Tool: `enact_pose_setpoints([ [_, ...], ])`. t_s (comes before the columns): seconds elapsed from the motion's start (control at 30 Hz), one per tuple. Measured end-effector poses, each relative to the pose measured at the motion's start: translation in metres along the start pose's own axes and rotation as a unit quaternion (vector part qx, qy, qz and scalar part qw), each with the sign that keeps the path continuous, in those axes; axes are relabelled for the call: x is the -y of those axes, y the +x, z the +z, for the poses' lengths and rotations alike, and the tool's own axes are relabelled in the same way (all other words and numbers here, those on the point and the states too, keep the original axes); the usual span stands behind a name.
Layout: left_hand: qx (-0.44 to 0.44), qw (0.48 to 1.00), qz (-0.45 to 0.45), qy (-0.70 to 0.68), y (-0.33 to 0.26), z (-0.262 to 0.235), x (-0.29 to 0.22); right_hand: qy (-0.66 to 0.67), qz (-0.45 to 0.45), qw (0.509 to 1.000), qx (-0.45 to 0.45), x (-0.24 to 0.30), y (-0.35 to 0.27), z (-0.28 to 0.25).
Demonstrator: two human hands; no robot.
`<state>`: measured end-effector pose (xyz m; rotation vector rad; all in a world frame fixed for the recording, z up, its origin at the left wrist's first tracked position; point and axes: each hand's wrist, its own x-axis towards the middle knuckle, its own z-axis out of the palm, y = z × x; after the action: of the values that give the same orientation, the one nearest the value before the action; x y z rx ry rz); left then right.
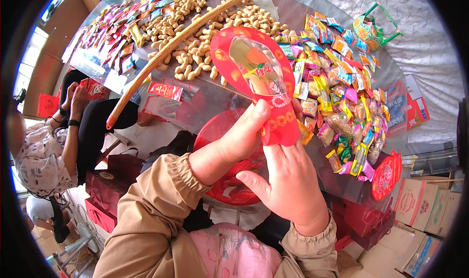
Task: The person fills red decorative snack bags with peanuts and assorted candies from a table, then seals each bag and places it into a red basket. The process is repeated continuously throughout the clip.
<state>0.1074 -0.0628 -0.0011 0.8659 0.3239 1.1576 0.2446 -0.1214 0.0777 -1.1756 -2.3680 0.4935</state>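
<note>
A red paper pouch (286, 129) with a rounded top and a clear printed window is held up over the table edge. My left hand (239, 136) grips its left side, thumb pressed on the front. My right hand (293, 190) is at the lower end, fingers stretched out and running under or into the pouch, which hides their tips. Its thumb stands apart, touching nothing. Behind the pouch lie loose peanuts (188, 58) and a heap of wrapped sweets and snacks (342, 102). Below my hands, a round red container (215, 136) is partly covered by my wrists.
A long wooden stick (181, 36) crosses the clear-covered table. Small packets (110, 39) lie far left, a green-handled basket (369, 31) far right. A red decorated card (387, 175) sits at the right edge. Cartons (420, 205) stand right; another person (53, 141) sits left.
</note>
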Motion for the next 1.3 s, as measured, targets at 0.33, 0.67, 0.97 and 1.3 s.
enact_pose_setpoints([
  [0.33, -0.015, 0.998, -0.013, -0.054, 0.001, 0.000, -0.001, 0.117, -0.015, 0.993, -0.013, -0.029, 0.003, 0.021],
  [0.67, -0.014, 0.999, -0.008, -0.027, 0.002, 0.003, -0.009, 0.072, -0.036, 0.995, -0.067, -0.026, 0.006, 0.027],
  [0.97, 0.004, 0.997, -0.047, -0.059, -0.005, 0.003, -0.002, 0.089, -0.034, 0.995, -0.008, -0.033, 0.005, 0.023],
  [1.3, -0.072, 0.979, -0.054, -0.184, 0.005, -0.006, -0.007, -0.007, -0.088, 0.989, -0.116, -0.035, 0.012, 0.041],
])
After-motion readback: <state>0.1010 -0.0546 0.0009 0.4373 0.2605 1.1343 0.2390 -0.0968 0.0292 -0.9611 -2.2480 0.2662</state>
